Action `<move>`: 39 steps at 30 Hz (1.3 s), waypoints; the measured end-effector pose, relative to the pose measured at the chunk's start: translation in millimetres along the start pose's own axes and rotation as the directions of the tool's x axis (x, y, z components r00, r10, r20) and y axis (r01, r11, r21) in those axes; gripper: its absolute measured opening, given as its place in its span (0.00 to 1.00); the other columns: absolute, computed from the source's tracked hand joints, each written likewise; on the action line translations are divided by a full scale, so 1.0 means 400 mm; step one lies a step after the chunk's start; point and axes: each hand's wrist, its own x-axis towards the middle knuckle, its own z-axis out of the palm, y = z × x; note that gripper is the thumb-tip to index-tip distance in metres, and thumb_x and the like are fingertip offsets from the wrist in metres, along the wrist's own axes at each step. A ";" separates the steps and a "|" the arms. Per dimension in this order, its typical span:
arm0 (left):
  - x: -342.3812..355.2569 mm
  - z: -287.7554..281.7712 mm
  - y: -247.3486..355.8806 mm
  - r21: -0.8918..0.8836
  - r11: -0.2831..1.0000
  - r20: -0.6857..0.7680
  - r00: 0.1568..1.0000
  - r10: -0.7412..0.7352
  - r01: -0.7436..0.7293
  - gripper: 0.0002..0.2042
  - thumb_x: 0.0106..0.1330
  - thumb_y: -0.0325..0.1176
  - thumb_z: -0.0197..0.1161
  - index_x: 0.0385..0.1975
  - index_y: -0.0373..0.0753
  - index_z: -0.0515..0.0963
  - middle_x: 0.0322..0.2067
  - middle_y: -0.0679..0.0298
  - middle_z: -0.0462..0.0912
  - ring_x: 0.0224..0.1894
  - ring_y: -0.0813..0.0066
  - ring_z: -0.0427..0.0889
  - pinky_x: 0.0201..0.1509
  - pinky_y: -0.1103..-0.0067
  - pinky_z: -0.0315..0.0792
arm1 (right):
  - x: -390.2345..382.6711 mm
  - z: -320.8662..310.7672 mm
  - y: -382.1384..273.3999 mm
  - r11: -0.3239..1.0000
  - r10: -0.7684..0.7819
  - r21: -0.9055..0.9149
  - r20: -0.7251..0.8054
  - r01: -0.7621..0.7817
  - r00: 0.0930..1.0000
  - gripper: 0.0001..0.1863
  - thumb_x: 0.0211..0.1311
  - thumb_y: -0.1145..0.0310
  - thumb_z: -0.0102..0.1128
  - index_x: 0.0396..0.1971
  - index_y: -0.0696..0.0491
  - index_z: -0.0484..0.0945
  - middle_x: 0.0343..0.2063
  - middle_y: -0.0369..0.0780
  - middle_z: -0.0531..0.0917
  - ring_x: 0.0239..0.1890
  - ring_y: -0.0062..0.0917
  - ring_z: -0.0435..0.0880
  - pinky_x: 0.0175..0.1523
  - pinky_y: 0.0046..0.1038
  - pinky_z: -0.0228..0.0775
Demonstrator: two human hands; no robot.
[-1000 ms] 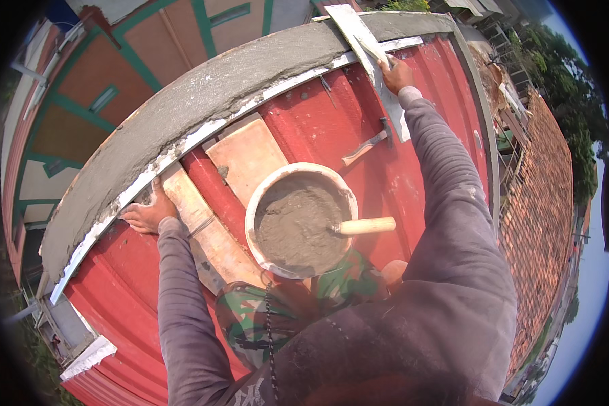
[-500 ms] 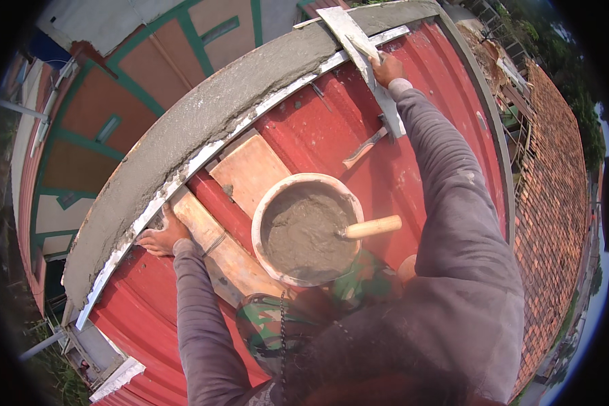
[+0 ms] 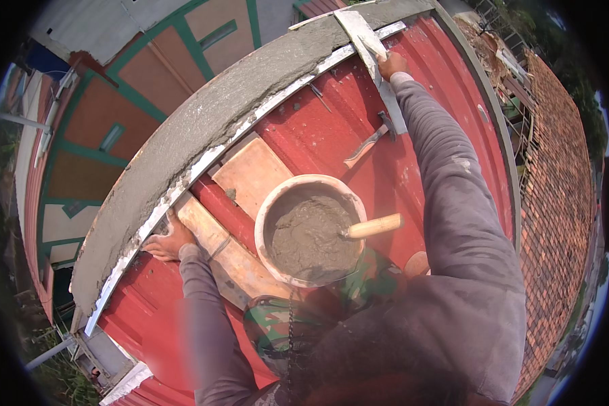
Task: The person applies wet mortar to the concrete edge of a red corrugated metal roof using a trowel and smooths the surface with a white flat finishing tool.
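My right hand [image 3: 393, 65] is closed round the handle of a long, pale plastering float [image 3: 361, 35]. The float's far end lies across a band of wet grey mortar [image 3: 203, 105] on top of the curved wall, and its near end reaches over the red roof. My left hand [image 3: 172, 241] lies with fingers stretched out against the pale edging strip [image 3: 206, 155] along the mortar. Between my arms stands a round bucket [image 3: 264, 260] of grey mortar. A wooden handle [image 3: 375, 226] sticks out of the mix; the tool's other end is buried.
A hammer [image 3: 369, 145] lies on the red corrugated roof [image 3: 304, 132] below the float. Left of the bucket are a square tan board [image 3: 254, 172] and a longer plank [image 3: 213, 233]. A drop falls beyond the wall, and a tiled roof [image 3: 555, 196] slopes away at right.
The float's far end has swung slightly to the right over the mortar with my right hand. More of the hammer's head shows. My left hand stays at the strip; the whole view has shifted slightly.
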 end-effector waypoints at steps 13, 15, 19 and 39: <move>0.011 0.008 -0.023 -0.008 1.000 -0.023 1.000 0.005 -0.005 0.69 0.53 0.85 0.58 0.75 0.19 0.53 0.79 0.34 0.45 0.83 0.48 0.42 0.84 0.58 0.34 | -0.210 -0.019 -0.088 0.948 -0.318 0.014 0.082 0.318 0.945 0.29 0.73 0.45 0.58 0.66 0.46 0.79 0.58 0.53 0.84 0.61 0.49 0.83 0.65 0.48 0.74; 0.006 -0.002 -0.014 -0.019 1.000 -0.008 1.000 -0.002 0.002 0.69 0.53 0.85 0.58 0.76 0.19 0.53 0.79 0.34 0.46 0.83 0.48 0.43 0.84 0.58 0.34 | -0.135 -0.032 -0.050 0.974 -0.222 -0.031 0.059 0.224 0.973 0.29 0.72 0.45 0.58 0.65 0.46 0.80 0.59 0.52 0.84 0.61 0.48 0.83 0.66 0.47 0.74; 0.005 0.001 -0.009 -0.014 1.000 -0.006 1.000 -0.006 0.006 0.69 0.53 0.85 0.59 0.76 0.20 0.53 0.79 0.35 0.46 0.83 0.48 0.44 0.84 0.58 0.35 | 0.028 -0.065 0.008 0.989 -0.040 -0.143 0.033 0.044 0.999 0.28 0.71 0.45 0.59 0.62 0.47 0.82 0.59 0.50 0.84 0.62 0.48 0.83 0.67 0.46 0.74; 0.012 0.025 -0.027 0.005 1.000 -0.040 0.999 0.019 -0.019 0.69 0.54 0.84 0.58 0.76 0.20 0.52 0.79 0.35 0.46 0.83 0.47 0.45 0.84 0.58 0.35 | -0.012 0.001 -0.080 0.975 -0.197 -0.095 0.030 0.199 0.980 0.27 0.71 0.45 0.58 0.61 0.47 0.83 0.57 0.52 0.85 0.61 0.50 0.83 0.66 0.47 0.75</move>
